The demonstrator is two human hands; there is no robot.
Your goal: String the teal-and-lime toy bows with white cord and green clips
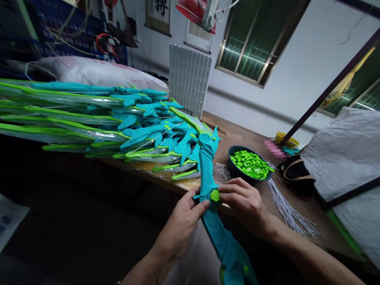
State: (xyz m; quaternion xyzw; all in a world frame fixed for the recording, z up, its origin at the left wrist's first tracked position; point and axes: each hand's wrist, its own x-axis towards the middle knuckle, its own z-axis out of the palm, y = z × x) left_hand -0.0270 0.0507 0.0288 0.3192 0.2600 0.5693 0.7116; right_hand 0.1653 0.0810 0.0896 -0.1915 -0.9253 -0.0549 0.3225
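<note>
A teal plastic toy bow (206,168) with green limb parts slants up from the lower edge of the view, over the table's front edge. My left hand (185,213) is closed around its middle, thumb on the near face. On that middle part sits a bright green hexagonal piece (215,195). My right hand (247,202) pinches this piece from the right, fingertips at its edge. Whether the piece is fully seated in the bow I cannot tell. Just beyond my right hand stands a dark bowl (230,163) heaped with small green plastic pieces (251,163).
Many teal-and-green toy bows (142,130) lie piled at the left of the wooden table (237,136). White cords (289,211) hang over the right side, near a black bag (297,174). A white sack (113,75) and a grey ridged panel (190,79) stand behind.
</note>
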